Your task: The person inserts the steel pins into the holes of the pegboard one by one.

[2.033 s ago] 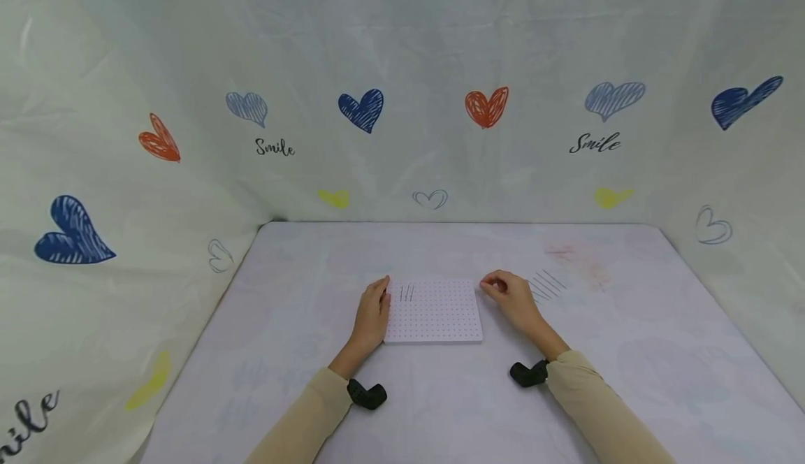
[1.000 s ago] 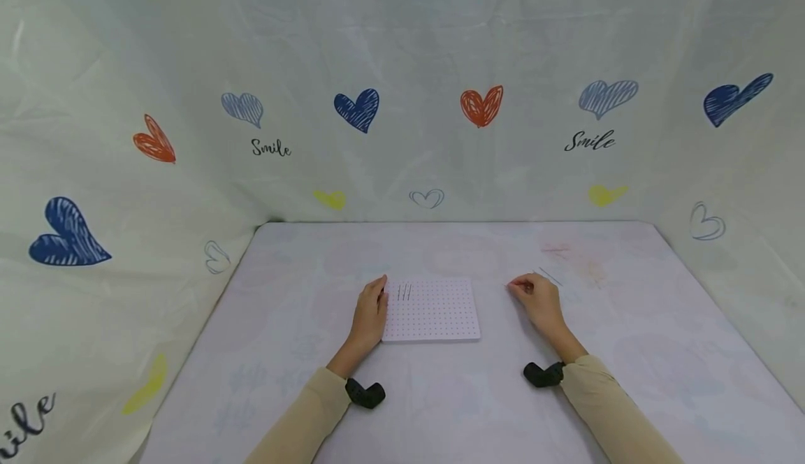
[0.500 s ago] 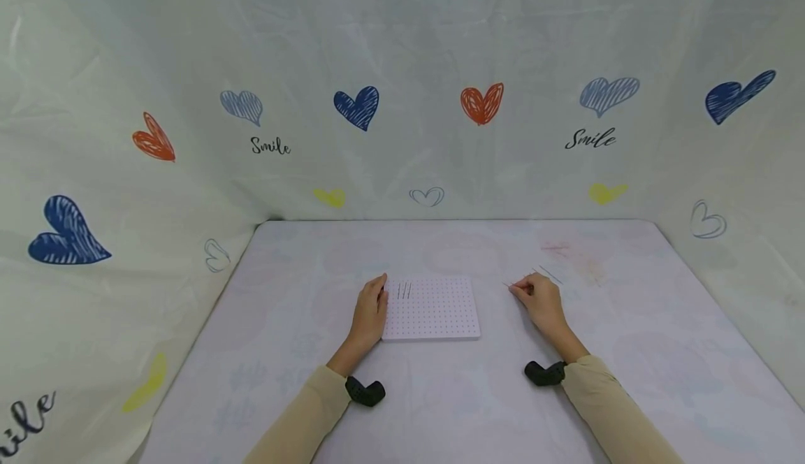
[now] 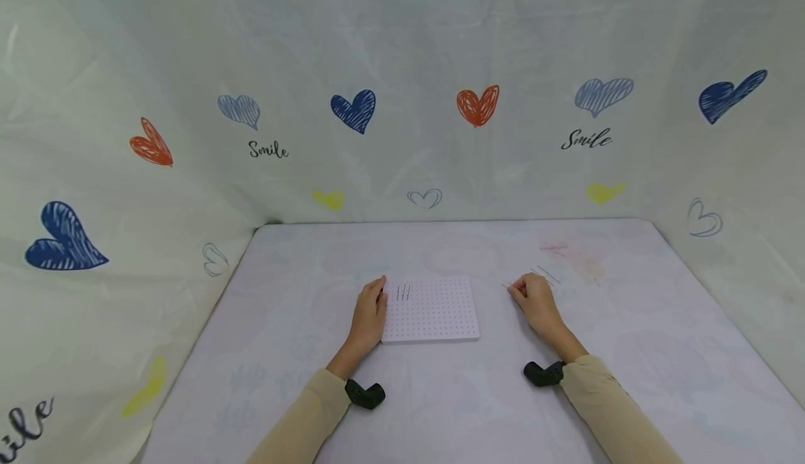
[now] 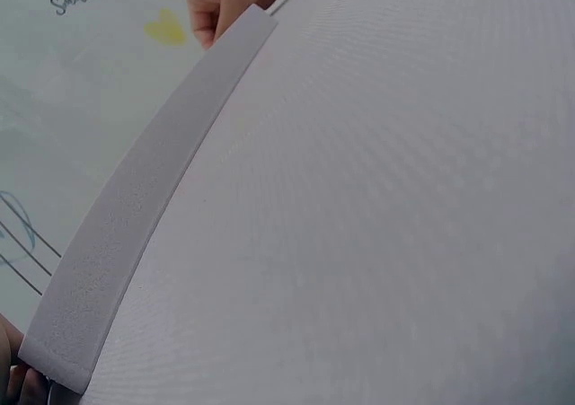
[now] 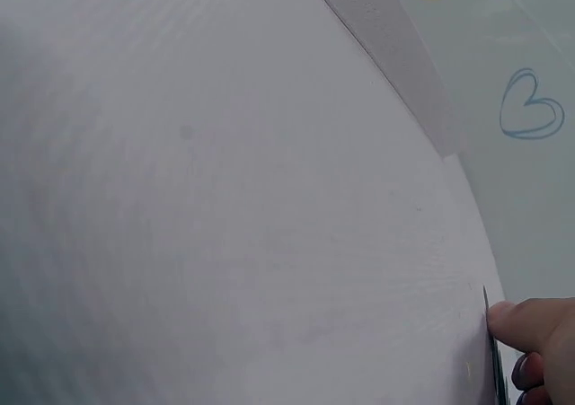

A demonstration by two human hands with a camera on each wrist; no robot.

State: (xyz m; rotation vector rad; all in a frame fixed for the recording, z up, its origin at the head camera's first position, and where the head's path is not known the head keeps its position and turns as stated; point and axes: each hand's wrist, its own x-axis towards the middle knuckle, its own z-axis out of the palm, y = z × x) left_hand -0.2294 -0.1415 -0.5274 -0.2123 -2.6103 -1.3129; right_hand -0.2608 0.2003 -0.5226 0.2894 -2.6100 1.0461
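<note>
Counter point(image 4: 453, 408), pale, before a heart-printed backdrop point(image 4: 415, 38). White perforated board point(image 4: 440, 319) lies mid-counter. Left hand point(image 4: 370, 312) grips its left edge, thumb and fingers closed about the far-left corner. Right hand point(image 4: 538, 301), right of the board and apart from it, pinches a thin dark stick point(image 6: 495, 360). Three inserted sticks point(image 4: 403, 292) stand at the board's far left; loose sticks point(image 4: 549, 274) lie just beyond the right hand.
</note>
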